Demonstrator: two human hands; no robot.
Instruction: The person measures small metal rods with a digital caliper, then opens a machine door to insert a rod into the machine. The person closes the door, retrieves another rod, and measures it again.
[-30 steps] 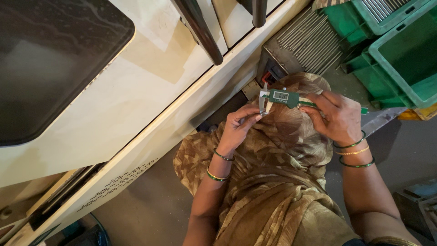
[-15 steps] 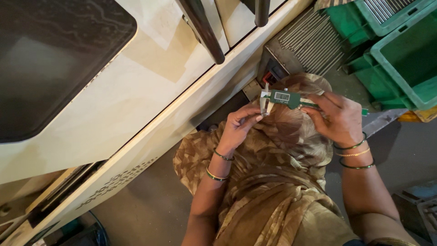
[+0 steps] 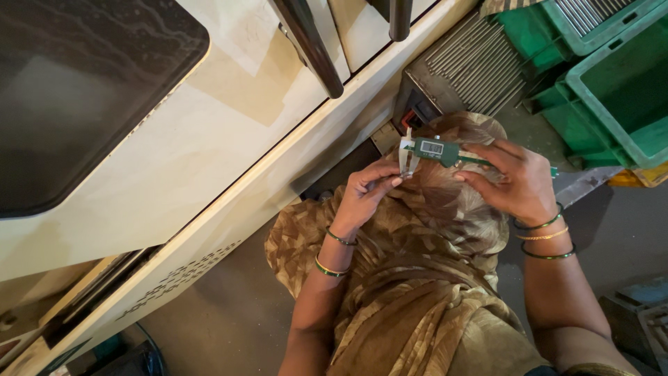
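Observation:
My right hand (image 3: pixel 513 182) grips a green digital caliper (image 3: pixel 441 150) by its body, display facing up. The caliper's metal jaws (image 3: pixel 406 161) point down and close around a small metal piece held in the fingertips of my left hand (image 3: pixel 367 193). The small piece is mostly hidden by my fingers. Both wrists wear green and gold bangles. Both hands hover above my lap, which is covered in brown patterned cloth (image 3: pixel 410 278).
A large cream machine housing (image 3: pixel 181 160) with a dark window and black handles (image 3: pixel 309 45) fills the left. A tray of several thin metal rods (image 3: pixel 473 63) lies ahead. Green plastic crates (image 3: pixel 612 90) stand at the upper right. Grey floor lies below.
The hands and caliper have barely shifted; the view has drifted slightly.

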